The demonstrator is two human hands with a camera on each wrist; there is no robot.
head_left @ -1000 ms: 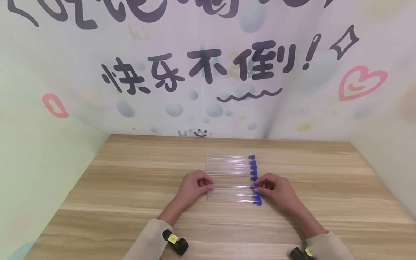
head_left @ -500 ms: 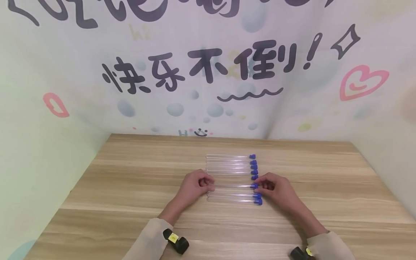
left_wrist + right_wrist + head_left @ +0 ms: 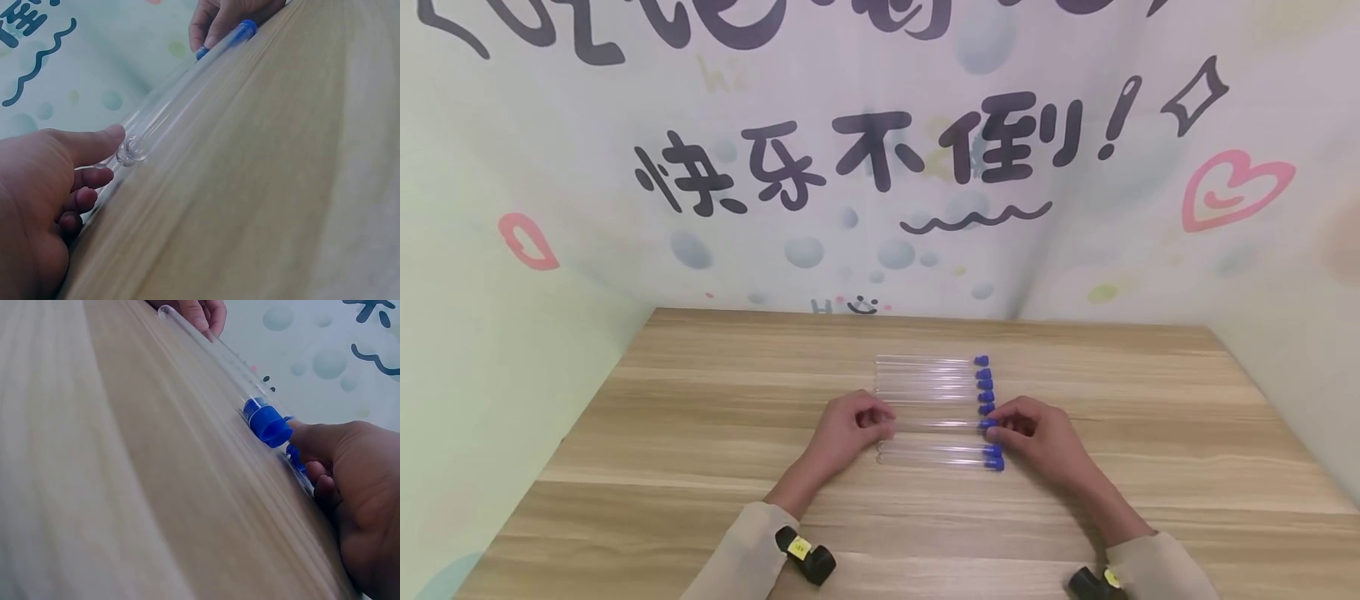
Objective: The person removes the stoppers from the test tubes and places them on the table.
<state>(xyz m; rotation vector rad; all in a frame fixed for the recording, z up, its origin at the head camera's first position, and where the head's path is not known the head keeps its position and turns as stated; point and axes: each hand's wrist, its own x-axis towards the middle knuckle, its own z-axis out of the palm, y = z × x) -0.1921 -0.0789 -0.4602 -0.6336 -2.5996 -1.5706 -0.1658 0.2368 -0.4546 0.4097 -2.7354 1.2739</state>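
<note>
Clear test tubes with blue caps lie side by side on the wooden table. My left hand [image 3: 848, 429] pinches the closed left end of one test tube [image 3: 936, 426]. At its other end, the thumb and fingers of my right hand [image 3: 1037, 433] hold the blue cap [image 3: 988, 425]. Two capped tubes [image 3: 934, 462] lie nearer to me, a little apart from the held one. Their rounded end [image 3: 132, 152] shows in the left wrist view and a blue cap [image 3: 267, 423] in the right wrist view, partly covering the held tube.
Beyond the held tube lies a closely spaced group of several capped test tubes [image 3: 925, 387]. The wooden table [image 3: 700, 367] ends at a printed wall cloth [image 3: 760, 250] behind it. Black cameras are strapped at both wrists.
The held test tube has shifted slightly away from me, toward the far group, leaving a wider gap to the two near tubes. My right fingers moved with it.
</note>
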